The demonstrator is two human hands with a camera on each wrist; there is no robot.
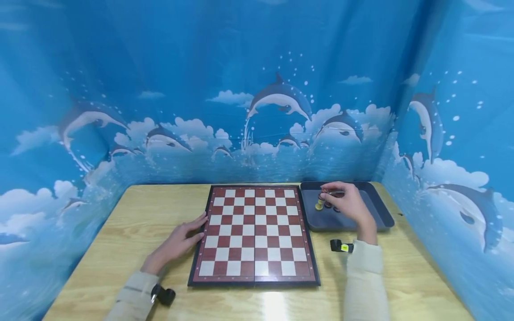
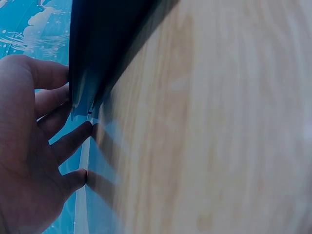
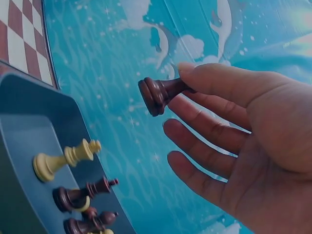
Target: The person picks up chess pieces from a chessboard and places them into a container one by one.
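Observation:
My right hand (image 1: 349, 205) is raised over the dark grey tray (image 1: 379, 214) and pinches a dark brown chess piece (image 3: 155, 96) between thumb and fingers. The piece's base points away from the palm; its top is hidden by the fingertips. Below it in the right wrist view, a cream chess piece (image 3: 66, 158) and dark chess pieces (image 3: 80, 194) stand in the tray. On the left side, my left hand (image 1: 176, 245) lies with extended fingers, its fingertips touching the left edge of the chessboard (image 1: 254, 232). The board's dark side (image 2: 105, 44) shows in the left wrist view.
The tray sits against the board's right side, at the back of the wooden table (image 1: 160, 214). A blue curtain (image 1: 192, 89) printed with dolphins hangs around the table's back and sides. No pieces stand on the board.

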